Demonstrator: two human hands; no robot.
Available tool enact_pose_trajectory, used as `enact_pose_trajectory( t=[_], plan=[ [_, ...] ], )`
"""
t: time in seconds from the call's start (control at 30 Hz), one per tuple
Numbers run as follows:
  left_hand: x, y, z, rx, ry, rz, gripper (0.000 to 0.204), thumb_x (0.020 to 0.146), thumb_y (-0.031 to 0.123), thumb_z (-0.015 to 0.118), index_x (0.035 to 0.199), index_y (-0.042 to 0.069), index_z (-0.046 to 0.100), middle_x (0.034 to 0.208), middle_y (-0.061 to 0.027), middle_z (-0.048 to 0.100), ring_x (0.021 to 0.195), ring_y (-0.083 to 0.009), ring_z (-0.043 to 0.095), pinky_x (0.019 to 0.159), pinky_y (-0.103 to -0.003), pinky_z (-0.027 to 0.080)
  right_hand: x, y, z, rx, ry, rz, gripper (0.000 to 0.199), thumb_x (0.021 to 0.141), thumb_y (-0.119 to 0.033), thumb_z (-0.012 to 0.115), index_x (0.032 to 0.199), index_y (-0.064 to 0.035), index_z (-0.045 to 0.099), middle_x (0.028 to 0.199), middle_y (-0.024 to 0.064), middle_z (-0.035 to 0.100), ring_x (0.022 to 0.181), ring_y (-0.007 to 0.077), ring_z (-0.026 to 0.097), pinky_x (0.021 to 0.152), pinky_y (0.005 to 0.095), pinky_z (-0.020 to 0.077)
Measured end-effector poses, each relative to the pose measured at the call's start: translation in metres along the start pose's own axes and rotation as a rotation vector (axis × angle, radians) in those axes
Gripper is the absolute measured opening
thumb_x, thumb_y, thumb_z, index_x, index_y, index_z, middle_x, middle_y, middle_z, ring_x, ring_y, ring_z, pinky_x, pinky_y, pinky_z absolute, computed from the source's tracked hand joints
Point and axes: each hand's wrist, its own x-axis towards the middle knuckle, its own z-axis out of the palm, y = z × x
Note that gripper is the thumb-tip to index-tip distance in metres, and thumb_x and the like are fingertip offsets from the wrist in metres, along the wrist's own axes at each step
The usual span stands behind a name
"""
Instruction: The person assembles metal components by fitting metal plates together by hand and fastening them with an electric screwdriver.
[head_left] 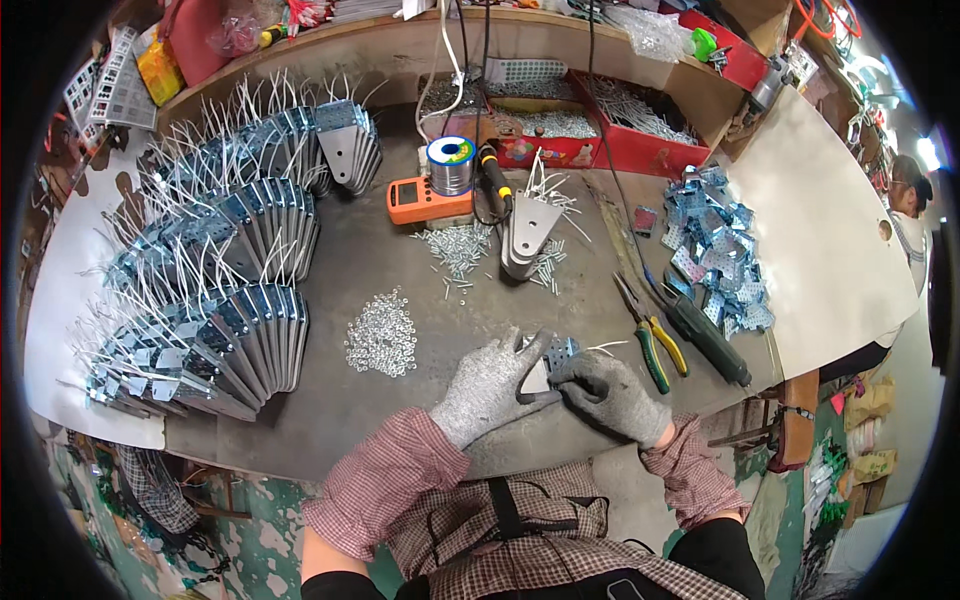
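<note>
Perforated metal bracket (562,350) sits at my twelve o'clock, left hand (488,390) wrapped round its nine-o'clock edge, right hand (612,394) bunched against four o'clock, pinching or not I can't tell, both touching it, neither nearer, its long axis too finger-covered to call.

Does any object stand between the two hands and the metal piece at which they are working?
Nothing visible, apart from the gray gloves. The left hand and right hand are both right at the metal piece. The pliers lie off to the right, clear of it.
</note>
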Motion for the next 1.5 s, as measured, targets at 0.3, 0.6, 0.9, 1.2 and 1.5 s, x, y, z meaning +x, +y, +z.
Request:
enact_pose_trajectory(
  t=[0.3,0.6,0.9,1.2,1.5],
  plan=[
    [0.004,0.013,-0.008,0.042,-0.076,-0.066,0.083,0.077,0.054,0.074,0.143,0.012,0.046,0.115,-0.0192,0.056,0.102,-0.0349,0.063,0.082,-0.043,0.054,-0.02,0.015,0.039,-0.045,0.277,-0.05,0.027,0.083,0.0,0.069,0.109,-0.0053,0.065,0.099,0.0133,0.066,0.09,0.0333,0.065,0.078,0.0397,0.0523],
    [-0.002,0.026,-0.011,0.052,-0.026,-0.132,0.084,0.076,0.048,0.078,0.142,0.008,0.045,0.114,-0.0199,0.057,0.102,-0.037,0.063,0.081,-0.044,0.055,-0.039,0.002,0.046,-0.168,0.319,0.0,0.033,0.08,-0.005,0.07,0.112,-0.0079,0.067,0.113,0.0117,0.063,0.101,0.033,0.062,0.088,0.043,0.0487],
    [0.074,0.098,-0.005,-0.632,-0.101,-0.086,0.019,0.093,0.019,0.067,0.097,0.001,0.067,0.089,-0.0171,0.069,0.075,-0.0175,0.066,0.064,-0.033,0.051,-0.089,0.027,0.058,0.05,0.668,0.286,0.05,0.092,-0.008,0.057,0.139,0.002,0.043,0.13,0.0259,0.055,0.111,0.0413,0.062,0.088,0.0453,0.0535],
    [0.3,0.078,0.072,0.396,-0.158,0.781,0.023,0.081,0.01,0.062,0.103,0.002,0.064,0.106,-0.0169,0.063,0.1,-0.032,0.063,0.083,-0.041,0.054,-0.06,0.011,0.05,0.013,0.744,0.333,0.036,0.095,-0.019,0.059,0.128,-0.0039,0.056,0.119,0.0197,0.06,0.102,0.0376,0.063,0.082,0.0454,0.0517],
    [0.157,0.028,-0.001,-1.036,-0.114,-0.248,0.04,0.089,0.011,0.069,0.124,0.001,0.053,0.112,-0.0082,0.062,0.099,-0.0132,0.059,0.086,-0.028,0.05,-0.071,0.02,0.06,0.063,0.814,0.381,0.053,0.096,-0.021,0.057,0.141,0.002,0.041,0.121,0.0248,0.062,0.101,0.0409,0.066,0.085,0.0459,0.0537]
  ],
)
